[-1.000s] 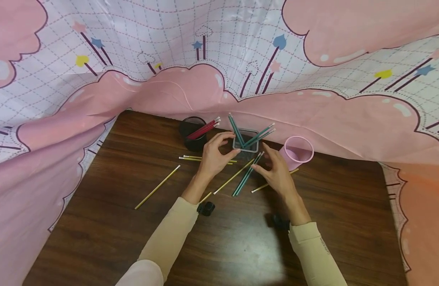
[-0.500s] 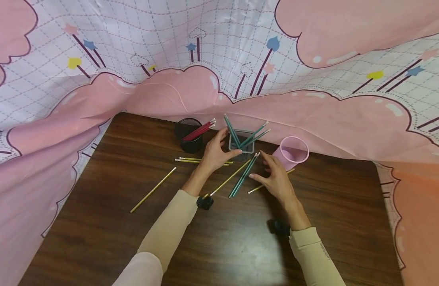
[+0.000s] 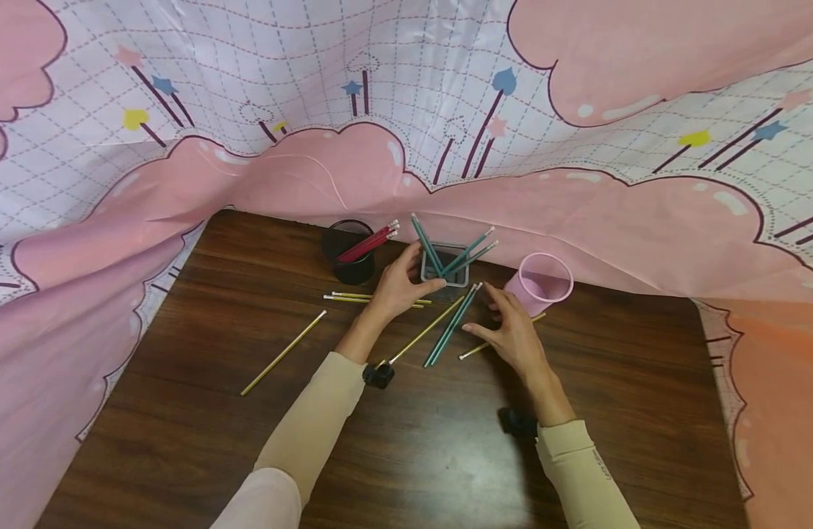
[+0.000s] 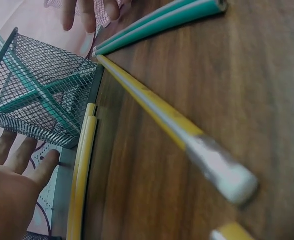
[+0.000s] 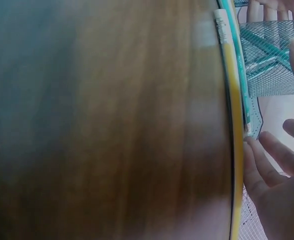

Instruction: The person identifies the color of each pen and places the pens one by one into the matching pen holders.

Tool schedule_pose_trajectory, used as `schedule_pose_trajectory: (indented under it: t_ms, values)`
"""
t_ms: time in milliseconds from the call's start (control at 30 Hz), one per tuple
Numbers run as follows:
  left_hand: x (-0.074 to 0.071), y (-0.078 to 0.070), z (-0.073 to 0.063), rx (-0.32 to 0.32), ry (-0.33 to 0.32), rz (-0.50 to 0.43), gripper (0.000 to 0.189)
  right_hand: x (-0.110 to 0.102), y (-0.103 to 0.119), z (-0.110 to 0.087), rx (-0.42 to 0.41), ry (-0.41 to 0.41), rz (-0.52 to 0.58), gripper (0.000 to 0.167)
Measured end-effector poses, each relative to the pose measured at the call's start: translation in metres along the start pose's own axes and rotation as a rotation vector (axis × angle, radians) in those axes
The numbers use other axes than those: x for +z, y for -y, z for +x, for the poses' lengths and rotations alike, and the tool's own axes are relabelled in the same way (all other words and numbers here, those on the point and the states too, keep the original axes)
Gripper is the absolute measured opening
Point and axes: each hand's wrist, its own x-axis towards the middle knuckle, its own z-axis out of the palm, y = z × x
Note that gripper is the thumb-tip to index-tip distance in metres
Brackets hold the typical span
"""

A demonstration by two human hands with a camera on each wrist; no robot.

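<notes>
My left hand [image 3: 395, 288] holds a dark mesh pencil holder [image 4: 34, 55], its thumb at the front rim and its fingers at the left side. Several teal pencils [image 3: 428, 246] lean inside this square holder. My right hand [image 3: 514, 334] is held with thumb and fingers apart, gripping nothing. Its fingertips hover beside the eraser ends of two loose teal pencils [image 3: 450, 328] on the table. Just behind that hand stands a pink pencil cup [image 3: 531, 295]. A yellow pencil [image 3: 423, 332] lies between the hands. Another yellow pencil [image 5: 235, 110] lies under the right hand.
A round black mesh cup [image 3: 353, 272] with several red pencils [image 3: 369, 245] stands left of the square holder. Two yellow pencils [image 3: 350, 296] lie before it, and a single yellow pencil [image 3: 284, 353] lies farther left. A patterned curtain [image 3: 380, 169] hangs along the table's back edge.
The left hand's fingers have closed in against the holder, which has shifted slightly left and nearer with its teal pencils. The right hand has barely moved. The head view has shifted a little.
</notes>
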Motion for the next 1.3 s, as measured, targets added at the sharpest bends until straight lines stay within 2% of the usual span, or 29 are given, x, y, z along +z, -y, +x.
schedule_pose_trajectory:
  t_ms: [300,500,600,800,1300]
  values:
    - [0.0,0.003,-0.005,-0.012,0.015,-0.05,0.088,0.003,-0.011,-0.003,-0.138,0.018,-0.105,0.06]
    - [0.001,0.003,-0.008,-0.032,0.019,-0.055,0.088,0.006,-0.015,-0.004,-0.197,0.034,-0.121,0.057]
    - [0.001,0.003,-0.008,-0.033,0.02,-0.056,0.088,0.006,-0.014,-0.004,-0.207,0.035,-0.107,0.054]
    - [0.0,0.003,-0.008,-0.048,0.012,-0.063,0.089,0.003,-0.013,-0.005,-0.179,0.017,-0.071,0.035]
    - [0.0,0.003,-0.006,-0.047,0.003,-0.037,0.089,0.005,-0.019,-0.01,-0.222,-0.002,-0.015,0.017]
